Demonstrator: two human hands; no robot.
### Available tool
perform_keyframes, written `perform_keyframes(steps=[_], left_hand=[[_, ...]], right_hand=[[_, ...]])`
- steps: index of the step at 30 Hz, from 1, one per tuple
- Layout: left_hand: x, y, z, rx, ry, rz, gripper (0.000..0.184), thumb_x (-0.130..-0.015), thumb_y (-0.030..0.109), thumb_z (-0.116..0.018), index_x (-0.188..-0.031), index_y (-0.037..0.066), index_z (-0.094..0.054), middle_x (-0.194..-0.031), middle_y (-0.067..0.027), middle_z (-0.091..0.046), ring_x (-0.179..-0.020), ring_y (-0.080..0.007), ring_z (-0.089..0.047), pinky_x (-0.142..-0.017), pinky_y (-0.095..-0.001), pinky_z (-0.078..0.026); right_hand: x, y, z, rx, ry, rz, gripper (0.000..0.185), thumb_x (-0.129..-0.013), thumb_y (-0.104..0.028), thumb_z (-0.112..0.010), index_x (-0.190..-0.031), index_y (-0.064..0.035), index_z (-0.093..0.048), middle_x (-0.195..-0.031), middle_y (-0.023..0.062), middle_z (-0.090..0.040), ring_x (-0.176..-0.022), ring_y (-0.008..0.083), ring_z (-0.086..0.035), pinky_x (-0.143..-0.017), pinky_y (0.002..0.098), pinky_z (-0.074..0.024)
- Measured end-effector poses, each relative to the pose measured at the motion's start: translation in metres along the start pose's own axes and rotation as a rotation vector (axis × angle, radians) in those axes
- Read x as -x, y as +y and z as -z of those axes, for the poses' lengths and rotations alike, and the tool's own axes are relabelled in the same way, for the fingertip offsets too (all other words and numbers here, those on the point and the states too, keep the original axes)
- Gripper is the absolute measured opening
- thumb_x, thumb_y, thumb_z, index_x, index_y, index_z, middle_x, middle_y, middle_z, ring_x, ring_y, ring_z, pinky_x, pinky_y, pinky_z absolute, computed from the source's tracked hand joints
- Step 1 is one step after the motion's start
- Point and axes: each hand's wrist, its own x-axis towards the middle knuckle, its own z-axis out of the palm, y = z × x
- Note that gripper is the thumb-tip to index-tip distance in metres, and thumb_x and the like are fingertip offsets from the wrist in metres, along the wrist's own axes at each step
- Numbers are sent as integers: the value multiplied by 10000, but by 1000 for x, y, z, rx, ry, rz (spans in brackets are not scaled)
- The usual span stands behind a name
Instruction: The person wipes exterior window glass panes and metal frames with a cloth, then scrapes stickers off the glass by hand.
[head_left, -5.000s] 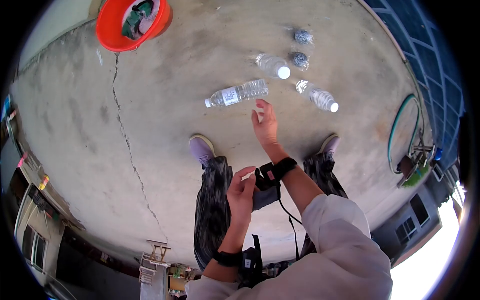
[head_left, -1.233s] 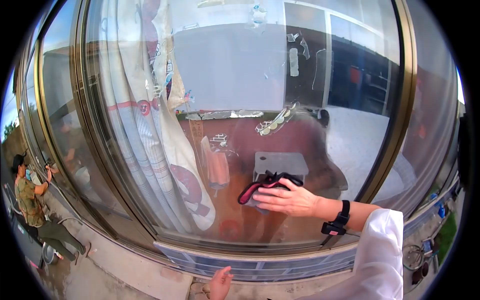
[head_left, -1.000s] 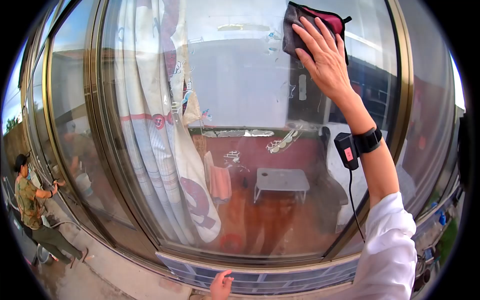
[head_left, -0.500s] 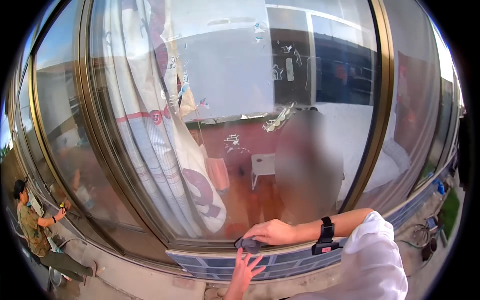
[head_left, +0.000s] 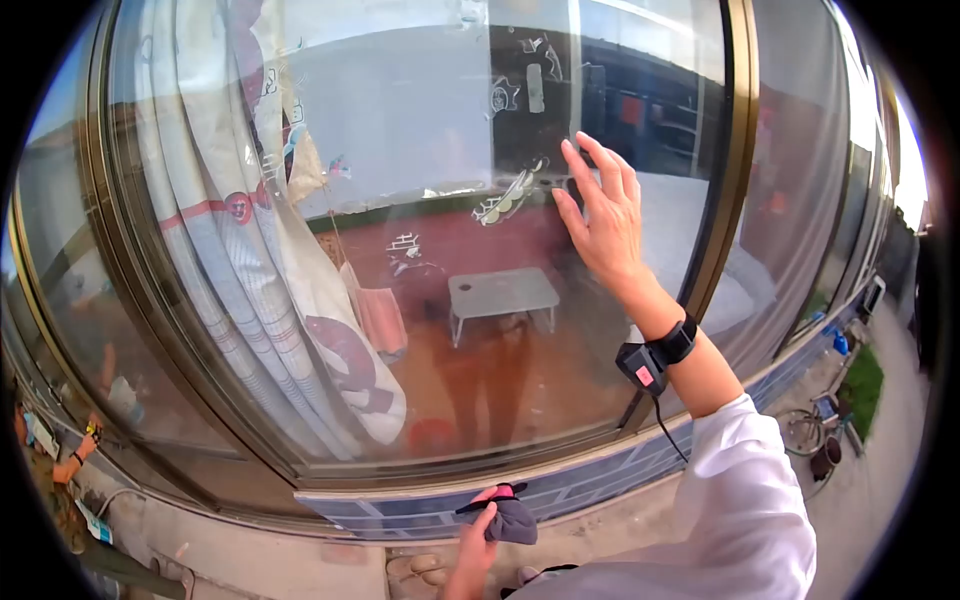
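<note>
My right hand (head_left: 612, 225) is raised in front of the large window pane (head_left: 590, 400). Its fingers are spread and it holds nothing; whether the fingertips touch the glass I cannot tell. On that wrist sits a black band with a small box and a cable. Low down, by the blue tiled ledge (head_left: 400, 512), my left hand (head_left: 478, 545) is closed on a dark grey cloth (head_left: 514, 522) with black edging and a pink patch. Peeling sticker remains (head_left: 510, 195) cling to the pane, left of my right hand.
Behind the glass are a patterned curtain (head_left: 230, 240) and a small folding table (head_left: 503, 293). A brown metal frame (head_left: 735, 160) borders the pane at right. At far left a co-worker's hand (head_left: 88, 445) is at the window. Shoes (head_left: 415, 568) lie on the ground below.
My right hand has let go of the grey cloth and risen up the window. The cloth is now in my left hand, slightly lower. The view has turned right.
</note>
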Motion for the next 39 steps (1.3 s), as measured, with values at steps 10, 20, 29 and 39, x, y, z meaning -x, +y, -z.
perform_keyframes(steps=[10, 20, 29, 39], left_hand=[[11, 1, 6, 54, 39, -8, 322, -863, 67, -545, -1182, 28, -526, -1120, -113, -586, -1010, -196, -567, -885, -322, -446], [22, 2, 19, 26, 74, -28, 321, -877, 120, -534, -1194, 71, -525, -1114, -116, -597, -997, -237, -587, -880, -382, -469], [20, 4, 20, 34, 76, -14, 311, -892, 102, -513, -1199, 51, -514, -1124, -111, -587, -1021, -216, -567, -897, -356, -447], [27, 8, 14, 34, 101, -23, 333, -885, 114, -535, -1210, 47, -506, -1122, -98, -588, -1021, -200, -567, -882, -337, -452]], right_hand=[[-3, -7, -6, -107, 41, -7, 367, -738, -31, -623, -1097, -105, -608, -1160, 41, -539, -1005, 226, -510, -848, 352, -396], [2, -8, -18, -58, 161, 34, 325, -741, 1, -611, -1061, -55, -617, -1145, 31, -557, -984, 234, -515, -852, 344, -407], [10, -8, -16, -83, 79, 86, 372, -734, 24, -603, -1091, -80, -605, -1185, 27, -539, -1029, 236, -497, -872, 359, -393], [16, -31, -14, -158, 25, 49, 308, -713, -44, -650, -1011, -118, -630, -1197, 33, -518, -996, 235, -491, -865, 371, -366]])
